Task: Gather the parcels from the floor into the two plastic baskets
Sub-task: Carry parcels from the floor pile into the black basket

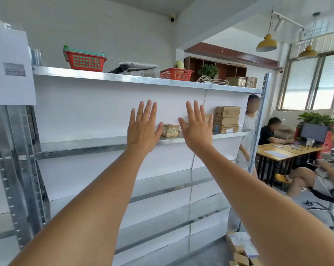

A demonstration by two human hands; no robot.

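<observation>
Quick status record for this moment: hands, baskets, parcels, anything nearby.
left hand: open, fingers spread, raised before the shelving, holding nothing
right hand: open, fingers spread, holding nothing
baskets: stacked red basket and a second red basket, both on the top shelf
parcels on floor: several small boxes at lower right, not yet gathered
shelf boxes: cardboard stack on the middle shelf
bystanders: people at a desk, right

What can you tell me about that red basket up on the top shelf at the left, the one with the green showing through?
The red plastic basket with a grid of square holes stands upright at the left of the top grey metal shelf. It is rectangular, with walls flaring to a wider rim. Green shows through the holes and further coloured rims sit above its own, so it seems to hold other baskets nested inside. Neither hand touches it.
</observation>
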